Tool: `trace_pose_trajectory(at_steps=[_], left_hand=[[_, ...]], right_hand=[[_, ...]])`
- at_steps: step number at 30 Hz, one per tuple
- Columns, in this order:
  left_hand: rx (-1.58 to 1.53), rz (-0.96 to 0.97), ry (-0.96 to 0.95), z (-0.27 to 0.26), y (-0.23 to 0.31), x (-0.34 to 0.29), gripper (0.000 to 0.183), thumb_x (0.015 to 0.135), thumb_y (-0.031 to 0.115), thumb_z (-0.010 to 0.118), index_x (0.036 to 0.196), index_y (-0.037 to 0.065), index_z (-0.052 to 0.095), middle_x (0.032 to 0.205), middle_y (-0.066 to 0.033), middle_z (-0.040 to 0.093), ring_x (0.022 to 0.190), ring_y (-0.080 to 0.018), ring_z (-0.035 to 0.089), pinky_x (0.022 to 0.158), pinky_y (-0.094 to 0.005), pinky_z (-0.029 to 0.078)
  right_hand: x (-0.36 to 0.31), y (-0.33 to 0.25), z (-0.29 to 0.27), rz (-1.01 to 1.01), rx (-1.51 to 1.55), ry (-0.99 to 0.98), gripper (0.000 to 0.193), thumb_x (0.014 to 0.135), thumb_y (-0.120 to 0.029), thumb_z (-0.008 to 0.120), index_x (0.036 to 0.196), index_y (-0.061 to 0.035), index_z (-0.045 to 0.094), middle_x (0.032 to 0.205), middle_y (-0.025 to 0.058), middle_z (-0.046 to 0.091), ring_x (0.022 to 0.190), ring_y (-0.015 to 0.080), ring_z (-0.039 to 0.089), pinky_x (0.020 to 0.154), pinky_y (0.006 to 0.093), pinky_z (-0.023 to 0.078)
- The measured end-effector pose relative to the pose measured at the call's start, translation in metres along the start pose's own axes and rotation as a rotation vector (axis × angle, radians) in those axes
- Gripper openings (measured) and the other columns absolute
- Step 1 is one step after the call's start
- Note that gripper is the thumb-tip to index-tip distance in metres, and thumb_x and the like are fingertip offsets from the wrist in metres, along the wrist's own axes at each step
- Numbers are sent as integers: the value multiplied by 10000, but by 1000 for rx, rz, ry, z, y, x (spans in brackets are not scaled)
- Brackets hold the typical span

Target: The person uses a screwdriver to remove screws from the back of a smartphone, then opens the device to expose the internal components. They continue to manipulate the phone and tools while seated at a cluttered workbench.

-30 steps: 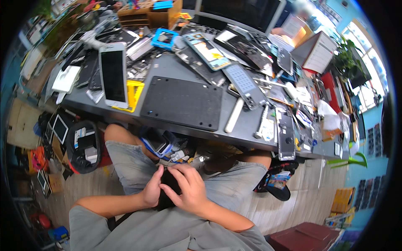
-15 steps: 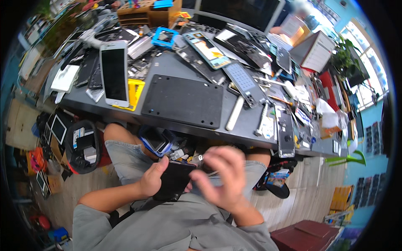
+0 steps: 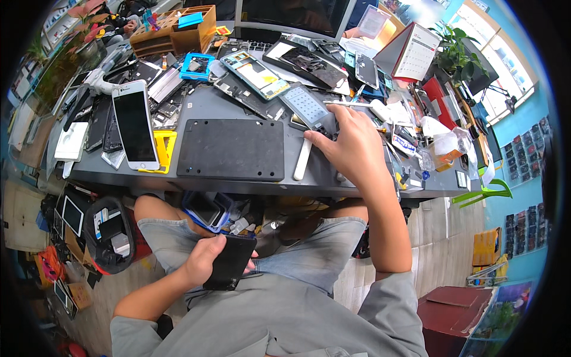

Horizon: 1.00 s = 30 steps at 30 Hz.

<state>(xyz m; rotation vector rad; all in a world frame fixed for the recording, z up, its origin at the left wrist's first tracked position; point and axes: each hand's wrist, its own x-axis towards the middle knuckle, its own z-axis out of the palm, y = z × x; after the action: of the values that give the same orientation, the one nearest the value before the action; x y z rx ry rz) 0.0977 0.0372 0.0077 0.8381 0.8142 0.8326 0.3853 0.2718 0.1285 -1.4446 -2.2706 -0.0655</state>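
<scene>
Over my lap, my left hand is closed around a black smartphone, thumb along one side and fingertips at the other. My right hand reaches over the desk with thumb and fingers apart. It covers the lower end of a grey, phone-sized panel with rows of pale squares; whether it touches the panel I cannot tell. A white stick-like tool lies just left of the thumb. To the left of that rests a flat black rectangular plate.
A white phone leans over a yellow frame on the left. Opened phones and parts crowd the desk behind, near a wooden organizer and a monitor. A black bin stands on the floor, left.
My right hand has moved from beside the phone over my lap up and forward to the desk. The left hand still holds the phone. The whole view has shifted.
</scene>
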Motion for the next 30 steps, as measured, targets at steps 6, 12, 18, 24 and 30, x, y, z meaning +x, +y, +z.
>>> trace_pose_trajectory(at_steps=[6,12,18,24,30], left_hand=[[-22,-39,-38,3,12,0,498,1241,350,494,1424,-90,642,1238,-222,811,1145,-261,812,974,-390,667],[75,52,5,0,50,-4,315,1227,268,568,1272,-34,645,1163,-205,827,1027,-277,853,868,-364,694],[554,241,124,1,113,0,271,1160,205,724,1276,-39,719,1086,-74,803,977,-95,744,841,-276,617],[660,344,352,29,168,28,252,1071,148,802,1276,6,765,1101,-59,791,1017,-75,694,919,-251,545],[1167,711,456,28,192,77,215,1032,210,839,1138,28,798,796,-129,726,691,-144,659,667,-313,515]], right_hand=[[11,15,-16,-27,25,-36,662,866,-403,912,1367,1,756,1228,236,809,1199,405,748,1068,488,575],[31,53,-50,31,223,-180,660,873,-361,879,1421,-11,761,1268,201,830,1184,319,783,1069,430,572],[41,74,-76,-127,161,-153,620,861,-294,902,1403,-22,775,1322,187,817,1219,296,768,1137,425,550],[35,121,-101,-76,166,-53,583,853,-331,880,1347,-34,791,1284,181,810,1214,312,743,1140,430,538],[2,149,-91,156,57,71,568,863,-355,883,1245,53,782,1136,253,805,1079,365,769,1008,464,583]])
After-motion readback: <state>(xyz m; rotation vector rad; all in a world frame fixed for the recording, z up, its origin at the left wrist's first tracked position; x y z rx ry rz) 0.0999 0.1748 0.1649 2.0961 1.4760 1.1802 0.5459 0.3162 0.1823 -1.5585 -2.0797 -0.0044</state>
